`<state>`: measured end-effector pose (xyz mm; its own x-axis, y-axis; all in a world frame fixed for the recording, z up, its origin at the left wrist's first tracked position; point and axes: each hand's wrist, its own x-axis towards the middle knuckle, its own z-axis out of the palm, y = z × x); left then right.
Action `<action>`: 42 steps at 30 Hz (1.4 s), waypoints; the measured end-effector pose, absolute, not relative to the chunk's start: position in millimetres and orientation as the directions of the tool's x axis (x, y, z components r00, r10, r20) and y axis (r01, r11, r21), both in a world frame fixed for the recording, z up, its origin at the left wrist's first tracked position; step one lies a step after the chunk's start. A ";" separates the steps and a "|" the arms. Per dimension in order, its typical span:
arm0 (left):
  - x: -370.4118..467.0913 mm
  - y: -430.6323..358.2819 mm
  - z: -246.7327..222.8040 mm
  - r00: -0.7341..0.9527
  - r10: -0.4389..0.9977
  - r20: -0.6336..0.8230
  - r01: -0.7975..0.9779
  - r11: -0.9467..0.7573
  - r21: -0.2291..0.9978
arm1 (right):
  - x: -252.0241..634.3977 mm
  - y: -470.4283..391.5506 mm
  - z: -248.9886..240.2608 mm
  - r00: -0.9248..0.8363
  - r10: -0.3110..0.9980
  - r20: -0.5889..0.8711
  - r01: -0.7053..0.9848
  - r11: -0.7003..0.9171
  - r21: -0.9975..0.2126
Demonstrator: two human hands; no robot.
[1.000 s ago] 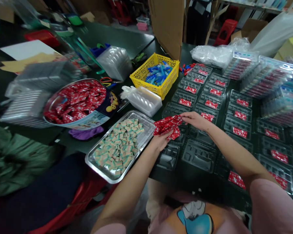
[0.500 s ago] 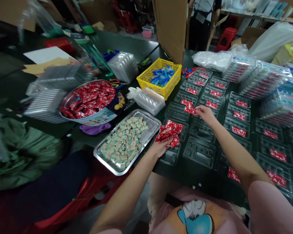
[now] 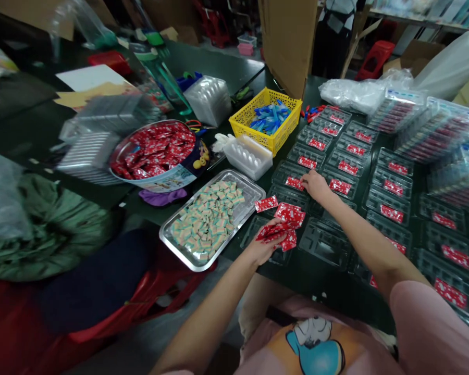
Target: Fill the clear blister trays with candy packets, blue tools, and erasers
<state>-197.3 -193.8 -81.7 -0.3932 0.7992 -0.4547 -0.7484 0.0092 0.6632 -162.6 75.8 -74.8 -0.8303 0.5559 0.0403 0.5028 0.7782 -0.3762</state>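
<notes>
My left hand (image 3: 261, 251) is closed around a bunch of red packets with white marks (image 3: 287, 225), above the nearest clear plastic trays. Another red packet (image 3: 266, 203) shows just beyond the bunch, near the metal tray's edge; whether it touches the bunch I cannot tell. My right hand (image 3: 316, 185) pinches the right end of a small red packet (image 3: 294, 182) at a clear compartmented tray (image 3: 282, 171). Farther trays in that column each have one red packet, such as this packet (image 3: 307, 162). A nearer clear tray (image 3: 324, 242) shows no red packet.
Left of my hands is a metal tray (image 3: 254, 194) of small beige-and-green pieces. Beyond it are a round tin (image 3: 162, 179) of red packets and a yellow basket (image 3: 266, 139) of blue items. Stacked filled trays (image 3: 440, 130) stand at right. A person (image 3: 328, 47) stands behind cardboard.
My right hand has moved left and down, bringing its packet to the clear tray. One red packet now shows apart from the bunch in my left hand. The view has shifted slightly.
</notes>
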 end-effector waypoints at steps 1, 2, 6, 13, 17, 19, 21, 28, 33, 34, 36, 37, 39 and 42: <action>-195.2 -197.2 -81.4 -0.392 0.800 -0.454 -0.748 0.011 0.664 | -160.9 73.5 -74.3 -0.841 0.536 0.065 0.477 0.794 -0.378; -193.0 -200.7 -80.8 -0.388 0.803 -0.453 -0.744 0.018 0.668 | -159.5 70.9 -73.4 -0.856 0.507 0.097 0.435 0.810 -0.394; -182.1 -214.7 -78.0 -0.345 0.841 -0.418 -0.701 0.065 0.710 | -164.5 53.1 -68.8 -0.946 0.257 0.199 0.130 0.860 -0.494; -172.5 -235.7 -71.5 -0.387 0.828 -0.406 -0.670 0.049 0.740 | -199.2 2.2 -70.4 -0.985 -0.137 0.104 -0.165 0.924 -0.346; -176.1 -246.2 -68.7 -0.449 0.784 -0.428 -0.673 0.018 0.740 | -206.7 -12.6 -71.6 -0.995 -0.078 0.059 -0.090 0.969 -0.230; -178.8 -249.6 -68.6 -0.480 0.758 -0.441 -0.679 -0.003 0.734 | -208.4 -15.2 -69.7 -0.996 -0.052 0.069 -0.068 0.967 -0.247; -181.5 -251.4 -67.8 -0.498 0.733 -0.463 -0.689 -0.010 0.725 | -205.9 -13.4 -63.8 -0.994 -0.032 0.108 -0.065 0.945 -0.320; -190.1 -251.5 -58.6 -0.555 0.691 -0.463 -0.676 -0.052 0.735 | -102.7 43.4 -28.6 -0.875 0.383 0.296 0.120 0.763 -0.635; -190.8 -250.1 -57.8 -0.556 0.675 -0.484 -0.678 -0.031 0.735 | -4.9 72.6 -48.0 -0.825 0.556 0.102 0.394 0.695 -0.601; -189.9 -249.5 -57.8 -0.556 0.674 -0.487 -0.680 -0.032 0.733 | 5.8 71.4 -55.0 -0.816 0.571 0.085 0.426 0.694 -0.580; -187.6 -248.0 -57.0 -0.561 0.668 -0.490 -0.683 -0.038 0.730 | 17.4 65.1 -67.3 -0.814 0.575 0.080 0.448 0.711 -0.542; -186.4 -247.3 -56.2 -0.561 0.667 -0.491 -0.683 -0.038 0.729 | 19.4 61.4 -72.0 -0.819 0.566 0.092 0.443 0.728 -0.524; -184.1 -246.4 -54.1 -0.556 0.667 -0.495 -0.684 -0.029 0.729 | 19.4 55.5 -77.3 -0.841 0.528 0.120 0.424 0.780 -0.461; -182.2 -247.6 -52.8 -0.554 0.659 -0.508 -0.687 -0.018 0.726 | 14.7 51.1 -76.3 -0.877 0.469 0.105 0.417 0.851 -0.319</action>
<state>-182.2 -247.6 -52.8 -0.5542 0.6591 -0.5084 -0.6873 -0.0178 0.7261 14.7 51.1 -76.3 -0.8767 0.4693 0.1055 0.4172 0.8511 -0.3187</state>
